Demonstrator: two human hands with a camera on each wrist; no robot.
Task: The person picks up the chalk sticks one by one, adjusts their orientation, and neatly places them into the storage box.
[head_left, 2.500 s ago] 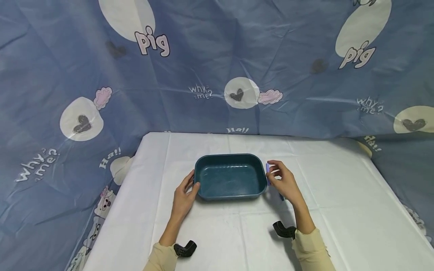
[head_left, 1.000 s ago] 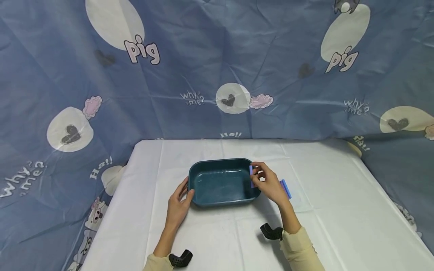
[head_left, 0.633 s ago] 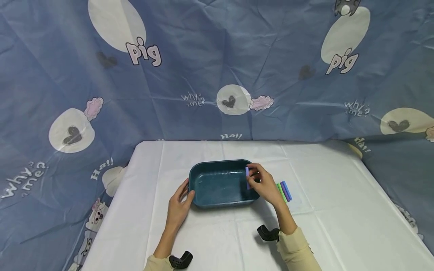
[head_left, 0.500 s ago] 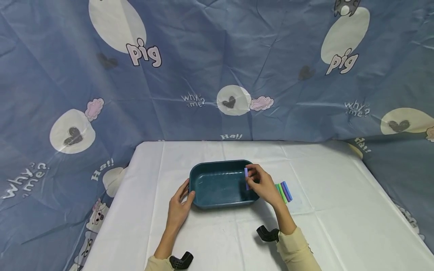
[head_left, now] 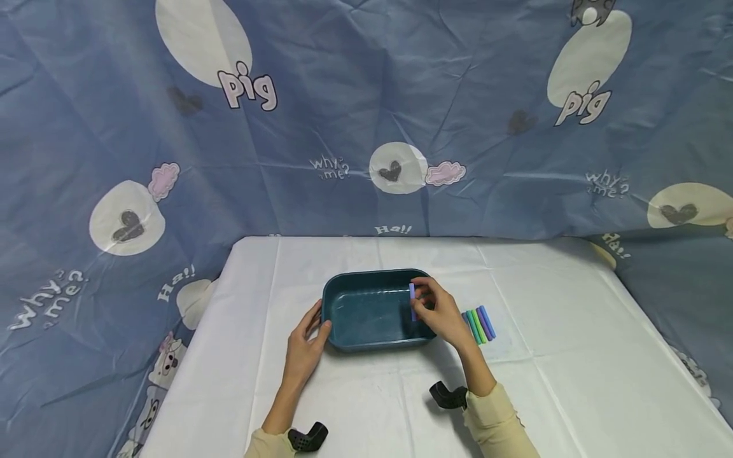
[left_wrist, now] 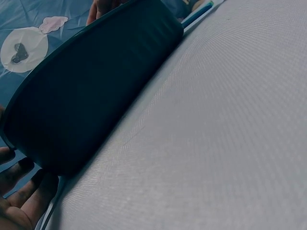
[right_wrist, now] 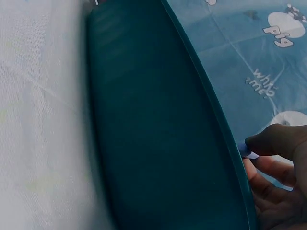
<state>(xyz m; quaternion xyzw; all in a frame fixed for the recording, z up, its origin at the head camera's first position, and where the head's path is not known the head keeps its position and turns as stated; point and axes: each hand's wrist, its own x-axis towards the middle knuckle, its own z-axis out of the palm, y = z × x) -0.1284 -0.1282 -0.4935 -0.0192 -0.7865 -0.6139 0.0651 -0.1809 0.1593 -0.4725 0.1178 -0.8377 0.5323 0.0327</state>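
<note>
A deep teal rectangular dish (head_left: pixel 366 315) stands on the white cloth, its inside bare where it shows. At its left end, my left hand (head_left: pixel 305 346) holds it, thumb by the rim and fingers against the outer wall (left_wrist: pixel 48 143). My right hand (head_left: pixel 445 315) is over the dish's right end and pinches a light purple stick (head_left: pixel 413 302) between thumb and fingers. The stick stands nearly upright; in the right wrist view only its rounded end (right_wrist: pixel 244 149) shows above the rim. Whether it touches the dish's bottom I cannot tell.
Several coloured sticks (head_left: pixel 480 324), blue, purple, green and teal, lie side by side right of the dish, partly behind my right hand. They appear to lie on a faint pale sheet (head_left: pixel 512 343). A patterned blue curtain (head_left: pixel 321 210) hangs behind the table (head_left: pixel 572 318).
My right hand has carried the purple stick leftward from outside the dish's right end to over its inside. The row of sticks has come into view behind it. My left hand stays on the dish.
</note>
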